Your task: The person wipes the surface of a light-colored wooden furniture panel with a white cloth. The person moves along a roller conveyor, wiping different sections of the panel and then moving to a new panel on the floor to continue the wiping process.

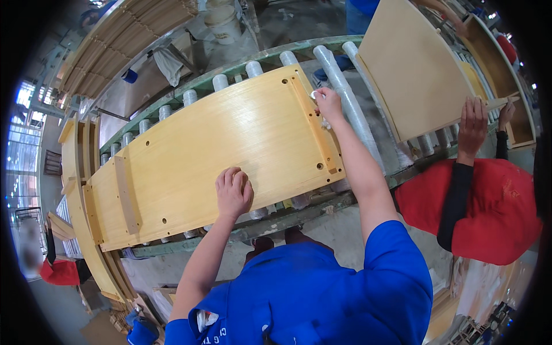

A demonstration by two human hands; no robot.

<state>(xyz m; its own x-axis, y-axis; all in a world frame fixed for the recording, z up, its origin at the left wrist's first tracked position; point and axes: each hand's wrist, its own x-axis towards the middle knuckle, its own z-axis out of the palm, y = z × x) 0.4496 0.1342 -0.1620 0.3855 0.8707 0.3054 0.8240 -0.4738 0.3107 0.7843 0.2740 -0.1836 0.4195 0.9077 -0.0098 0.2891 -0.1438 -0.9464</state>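
Observation:
A long, glossy yellow wooden panel (201, 138) lies across the roller conveyor in front of me. My left hand (234, 192) rests on its near edge, fingers bent and slightly apart, with nothing visible in them. At the panel's right end, my right hand (329, 107) is closed on a small white wad, beside a narrow wooden cleat (312, 123) dotted with dark holes. Bits of white show on both sides of that hand; the wad's exact kind is unclear. A second cleat (126, 194) crosses the left part of the panel.
Wrapped conveyor rollers (344, 86) run beyond the panel. To the right, a red-shirted co-worker (489, 207) handles a pale board (414, 69) and a wooden frame. Stacked boards (123, 46) stand at the far left, near a white bucket (223, 24). More yellow boards (86, 230) stand left.

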